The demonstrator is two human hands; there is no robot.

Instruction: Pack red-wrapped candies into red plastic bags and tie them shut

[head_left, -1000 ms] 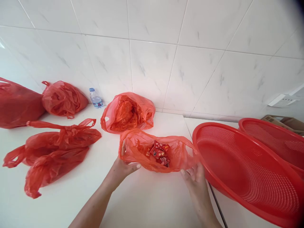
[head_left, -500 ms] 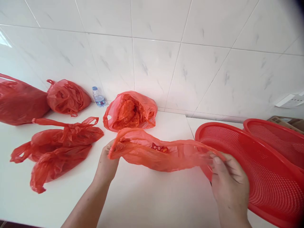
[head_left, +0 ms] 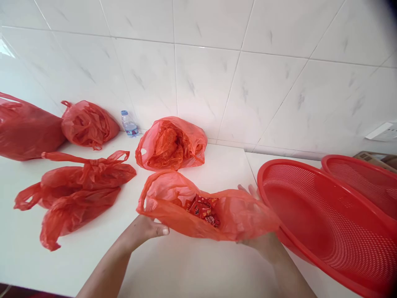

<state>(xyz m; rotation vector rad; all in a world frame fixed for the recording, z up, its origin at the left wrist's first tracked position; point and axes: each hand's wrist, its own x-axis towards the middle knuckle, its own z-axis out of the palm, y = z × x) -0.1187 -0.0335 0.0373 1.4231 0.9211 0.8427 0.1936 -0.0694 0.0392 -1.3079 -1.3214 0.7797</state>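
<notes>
A thin red plastic bag gapes open in front of me, low over the white table. Several small red wrapped packets lie inside it. My left hand is closed around the bag's left end, its thumb showing in front and its other fingers hidden by the plastic. Under the right end is my right hand, mostly covered by the bag. Its stretched, parted fingertips show beyond the far edge, close to the rim of a red perforated basket.
Another red bag stuffed with plastic sits by the tiled wall, beside a small water bottle. Tied red bags lie at left, with a bulging bag and a larger bag behind. A second basket stands far right.
My right hand has let go of the bag's rim and slid beneath its right end. My left hand has moved lower on the bag. The mouth is wider, showing more packets.
</notes>
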